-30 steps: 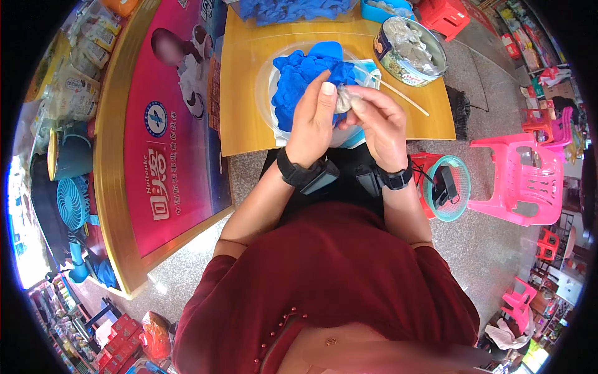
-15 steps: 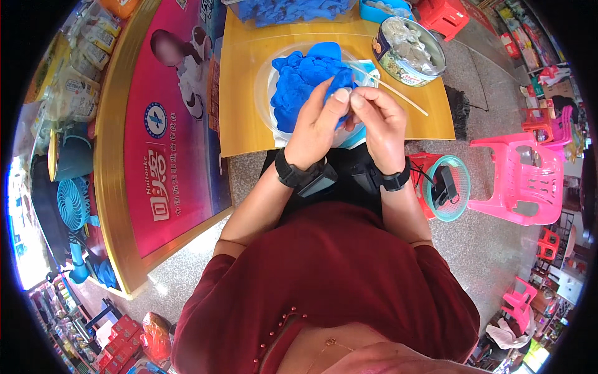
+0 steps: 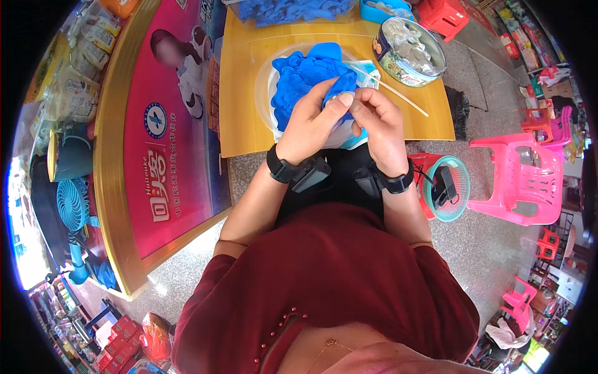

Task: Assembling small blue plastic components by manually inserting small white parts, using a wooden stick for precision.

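Hands meet above a pile of blue pieces (image 3: 305,78) on the desk (image 3: 246,93); left hand (image 3: 311,121) and right hand (image 3: 380,124) fingers pinch one blue piece (image 3: 339,93) together.

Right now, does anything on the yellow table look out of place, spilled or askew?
Nothing looks spilled or damaged. The blue pieces lie heaped inside the clear tray, and the round tin stands upright. One thin white stick lies slanted across the table beside the right hand; the left hand pinches a small piece.
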### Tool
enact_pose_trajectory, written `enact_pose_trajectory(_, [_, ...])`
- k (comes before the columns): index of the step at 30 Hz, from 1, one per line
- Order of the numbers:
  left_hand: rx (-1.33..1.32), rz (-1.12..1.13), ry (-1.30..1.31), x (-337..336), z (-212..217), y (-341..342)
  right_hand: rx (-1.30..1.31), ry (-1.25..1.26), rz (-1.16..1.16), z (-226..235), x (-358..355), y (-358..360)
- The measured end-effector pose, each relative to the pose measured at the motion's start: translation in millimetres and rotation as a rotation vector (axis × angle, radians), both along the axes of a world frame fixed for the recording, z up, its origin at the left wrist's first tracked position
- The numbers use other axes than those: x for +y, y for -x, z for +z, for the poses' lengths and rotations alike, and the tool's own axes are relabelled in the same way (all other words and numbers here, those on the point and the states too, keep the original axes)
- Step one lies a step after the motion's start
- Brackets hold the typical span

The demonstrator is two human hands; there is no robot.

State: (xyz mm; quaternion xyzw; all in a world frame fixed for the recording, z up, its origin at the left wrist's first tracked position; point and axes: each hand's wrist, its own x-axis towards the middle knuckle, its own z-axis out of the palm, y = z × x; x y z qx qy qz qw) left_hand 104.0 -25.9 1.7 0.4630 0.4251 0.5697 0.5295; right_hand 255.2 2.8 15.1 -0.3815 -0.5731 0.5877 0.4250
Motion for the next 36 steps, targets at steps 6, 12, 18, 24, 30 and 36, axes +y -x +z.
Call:
enact_pose_trajectory(6, [-0.020, -0.116, 0.019, -2, 15, 8, 0.346, 0.071, 0.030, -5, -3, 4])
enact_pose_trajectory(12, [-0.015, -0.123, 0.042, -7, 21, 12, 0.244, -0.066, 0.042, -11, -6, 4])
enact_pose_trajectory(18, [0.397, 0.212, -0.228, -6, 19, 4, -0.082, -0.567, 0.010, 1, -6, 6])
enact_pose_trajectory(24, [-0.106, 0.045, 0.049, -5, 14, 5, -0.033, -0.391, -0.076, 2, -9, 9])
enact_pose_trajectory(30, [0.206, -0.043, -0.109, -6, 17, 8, 0.164, -0.254, -0.170, 12, -10, 9])
enact_pose_trajectory(36, [0.241, -0.065, -0.124, -5, 17, 6, 0.097, -0.197, -0.116, 2, -5, 1])
